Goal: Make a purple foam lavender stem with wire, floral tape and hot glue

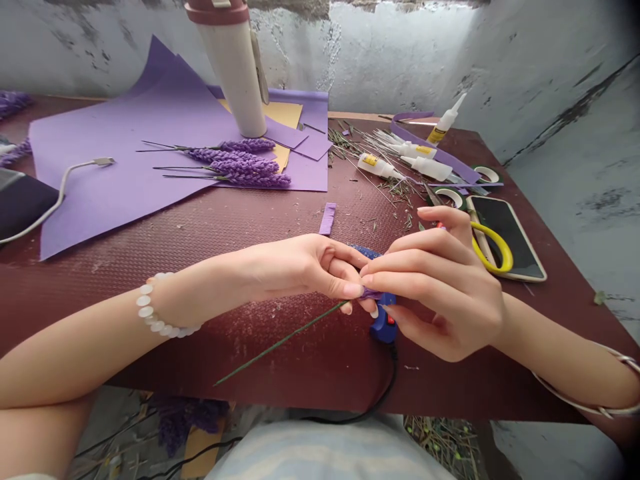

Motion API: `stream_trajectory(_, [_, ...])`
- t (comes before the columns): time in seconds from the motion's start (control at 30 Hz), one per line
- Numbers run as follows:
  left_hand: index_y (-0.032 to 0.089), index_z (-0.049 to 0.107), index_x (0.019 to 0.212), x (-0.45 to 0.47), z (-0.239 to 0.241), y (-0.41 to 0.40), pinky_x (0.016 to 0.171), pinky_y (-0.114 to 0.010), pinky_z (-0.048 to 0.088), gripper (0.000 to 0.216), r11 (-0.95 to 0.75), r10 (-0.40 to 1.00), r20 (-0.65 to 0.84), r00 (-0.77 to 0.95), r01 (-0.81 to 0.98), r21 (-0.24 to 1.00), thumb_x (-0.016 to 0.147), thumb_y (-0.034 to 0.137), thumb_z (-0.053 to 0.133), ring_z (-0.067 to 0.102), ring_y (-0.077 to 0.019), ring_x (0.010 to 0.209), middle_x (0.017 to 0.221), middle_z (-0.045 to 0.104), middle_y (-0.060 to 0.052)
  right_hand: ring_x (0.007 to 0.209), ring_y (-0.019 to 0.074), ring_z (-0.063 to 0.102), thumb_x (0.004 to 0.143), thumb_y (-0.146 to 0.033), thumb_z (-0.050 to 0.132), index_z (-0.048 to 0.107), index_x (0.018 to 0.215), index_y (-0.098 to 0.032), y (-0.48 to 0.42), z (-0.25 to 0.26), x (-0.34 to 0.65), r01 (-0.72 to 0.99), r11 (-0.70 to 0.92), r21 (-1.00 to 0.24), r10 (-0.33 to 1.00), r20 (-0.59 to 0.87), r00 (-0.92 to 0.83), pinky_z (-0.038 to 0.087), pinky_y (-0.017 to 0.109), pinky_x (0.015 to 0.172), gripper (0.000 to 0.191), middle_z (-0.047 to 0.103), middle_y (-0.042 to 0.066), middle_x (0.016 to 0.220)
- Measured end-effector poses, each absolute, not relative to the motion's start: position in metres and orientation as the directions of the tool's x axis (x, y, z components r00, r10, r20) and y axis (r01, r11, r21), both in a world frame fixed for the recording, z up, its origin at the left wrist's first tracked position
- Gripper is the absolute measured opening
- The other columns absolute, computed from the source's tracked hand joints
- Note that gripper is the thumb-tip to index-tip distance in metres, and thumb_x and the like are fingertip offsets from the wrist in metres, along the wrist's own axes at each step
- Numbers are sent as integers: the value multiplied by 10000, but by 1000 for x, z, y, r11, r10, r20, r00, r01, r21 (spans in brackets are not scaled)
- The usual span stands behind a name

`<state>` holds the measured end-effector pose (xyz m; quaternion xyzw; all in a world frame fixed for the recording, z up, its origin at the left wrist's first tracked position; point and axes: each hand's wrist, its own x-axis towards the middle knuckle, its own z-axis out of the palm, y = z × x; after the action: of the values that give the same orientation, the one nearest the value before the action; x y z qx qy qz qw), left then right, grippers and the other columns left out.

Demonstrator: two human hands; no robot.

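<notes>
Both hands meet over the middle of the dark red table (200, 220). My left hand (295, 267) pinches the top of a thin green wire stem (280, 341) that slants down to the left. My right hand (440, 280) pinches a small purple foam strip (371, 293) against the same tip, fingers pressed together. A blue glue gun (383, 323) lies on the table just under the fingertips, its black cord running off the front edge.
Finished purple lavender stems (240, 163) lie on purple foam sheets (125, 153) at the back left, beside a white tumbler (235, 67). Glue bottles (415, 160), tape rolls, yellow-handled scissors (490, 247) and a phone (510, 237) sit on the right. A loose purple strip (327, 219) lies mid-table.
</notes>
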<state>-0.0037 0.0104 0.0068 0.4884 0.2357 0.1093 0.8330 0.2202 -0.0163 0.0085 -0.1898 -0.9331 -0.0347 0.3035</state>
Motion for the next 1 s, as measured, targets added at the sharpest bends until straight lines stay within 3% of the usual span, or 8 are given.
stream_trajectory(0.23, [112,648,976,-4,5,12,726,-190,444,164,518,377,-290,880,60,853,821,59,642,578,-82,725,793,679,-27,868,144,615,841,-180,600,607,978,-236,-15,6,219,356,935,-7,286,611,-738,303,453,1082,148,736,-59,928])
stream_trajectory(0.53, [133,656,985,-5,1,14,764,-202,452,161,434,436,-275,857,67,898,826,107,659,593,-75,729,852,703,-21,838,156,598,856,-149,606,603,948,-217,-15,9,215,400,906,-140,405,566,-718,334,472,1038,114,720,-13,872])
stream_trajectory(0.63, [138,648,1016,-5,3,16,769,-214,460,176,322,559,-297,774,127,938,841,159,656,619,-82,724,796,714,-8,807,158,591,873,-145,588,601,893,-205,-11,9,214,468,875,-123,458,520,-721,353,455,999,64,702,2,824])
stream_trajectory(0.77, [108,644,909,-1,11,15,708,-223,475,103,153,727,-288,623,262,953,869,197,611,633,-97,679,694,700,-6,794,162,581,883,-144,569,603,878,-188,-7,8,213,551,830,-84,515,495,-700,364,437,983,56,686,11,810])
stream_trajectory(0.9, [126,668,914,1,14,7,702,-213,488,144,-70,784,-151,602,328,942,799,212,682,649,-114,756,825,727,-7,791,168,589,880,-139,568,599,890,-184,-6,6,210,597,800,-67,543,503,-672,369,430,980,56,666,5,783])
stream_trajectory(1.0, [150,686,907,1,11,0,661,-181,464,166,-253,819,-18,573,389,886,752,194,722,619,-94,727,788,710,31,748,159,583,871,-149,586,591,892,-175,-7,6,208,620,779,-96,572,516,-638,374,425,987,34,639,4,767])
